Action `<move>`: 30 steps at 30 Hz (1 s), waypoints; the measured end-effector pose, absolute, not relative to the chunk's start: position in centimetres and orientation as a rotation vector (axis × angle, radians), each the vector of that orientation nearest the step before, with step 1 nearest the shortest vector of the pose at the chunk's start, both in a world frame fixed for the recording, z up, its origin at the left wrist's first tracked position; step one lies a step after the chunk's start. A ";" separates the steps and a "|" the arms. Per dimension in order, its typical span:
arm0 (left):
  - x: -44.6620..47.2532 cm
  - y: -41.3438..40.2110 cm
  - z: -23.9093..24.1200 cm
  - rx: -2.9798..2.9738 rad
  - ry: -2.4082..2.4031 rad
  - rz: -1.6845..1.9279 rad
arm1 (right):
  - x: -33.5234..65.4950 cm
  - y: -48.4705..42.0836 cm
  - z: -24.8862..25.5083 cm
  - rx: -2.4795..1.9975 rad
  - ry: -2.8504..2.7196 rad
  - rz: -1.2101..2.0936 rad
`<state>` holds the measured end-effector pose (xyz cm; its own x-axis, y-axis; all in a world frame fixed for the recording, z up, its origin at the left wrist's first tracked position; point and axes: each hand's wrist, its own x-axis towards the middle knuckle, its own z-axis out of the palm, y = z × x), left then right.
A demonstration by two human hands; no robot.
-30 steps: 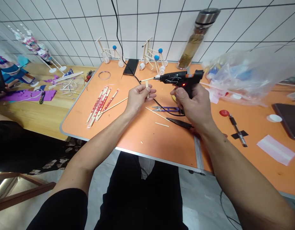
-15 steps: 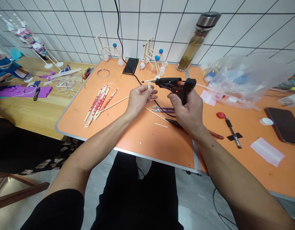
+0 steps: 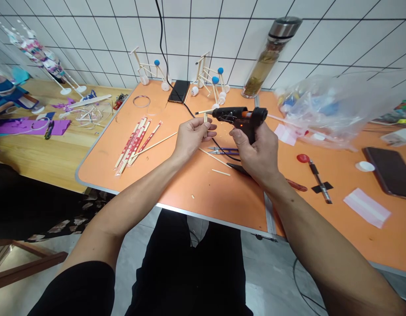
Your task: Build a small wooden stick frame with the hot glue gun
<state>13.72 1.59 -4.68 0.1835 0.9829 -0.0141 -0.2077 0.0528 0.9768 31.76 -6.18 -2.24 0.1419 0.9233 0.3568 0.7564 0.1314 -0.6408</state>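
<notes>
My right hand (image 3: pixel 260 151) is wrapped round the handle of a black hot glue gun (image 3: pixel 234 115), whose small orange light is lit. Pinched upright in my left hand (image 3: pixel 191 136) are short pieces of wooden stick (image 3: pixel 205 118), just below and left of the gun's nozzle. A thin stick with a dark end (image 3: pixel 203 112) lies level near the nozzle; whether it touches the gun I cannot tell. Under my hands on the orange table lie thread snips (image 3: pixel 222 150), a cut stick (image 3: pixel 221 172) and a longer one (image 3: pixel 214 158). Wrapped chopsticks (image 3: pixel 133 145) rest left of my left hand.
Stick models with blue balls (image 3: pixel 215 80) stand by the wall, near a black phone (image 3: pixel 179 91) and a glass tea bottle (image 3: pixel 269 61). A plastic bag (image 3: pixel 335 105), a pen (image 3: pixel 320 180) and another phone (image 3: pixel 390 171) lie right. A person in dark clothing (image 3: pixel 34 202) sits left.
Hands, glue gun and stick pieces hold nearly the same pose. The whole view has shifted very slightly.
</notes>
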 end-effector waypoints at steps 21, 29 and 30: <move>13.8 1.5 -4.6 1.121 0.932 1.140 | 32.2 -4.8 -4.2 -1.298 -1.649 0.048; 13.8 1.5 -4.6 1.131 0.930 1.134 | 32.2 -4.8 -4.3 -1.277 -1.655 0.059; 13.8 1.5 -4.6 1.130 0.923 1.137 | 32.2 -4.8 -4.3 -1.280 -1.656 0.055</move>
<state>13.80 1.49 -4.57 0.2006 0.9797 -0.0007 -0.2022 0.0421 0.9784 32.23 -4.83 -4.30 0.0606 0.7476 0.6613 0.7023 0.4389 -0.5605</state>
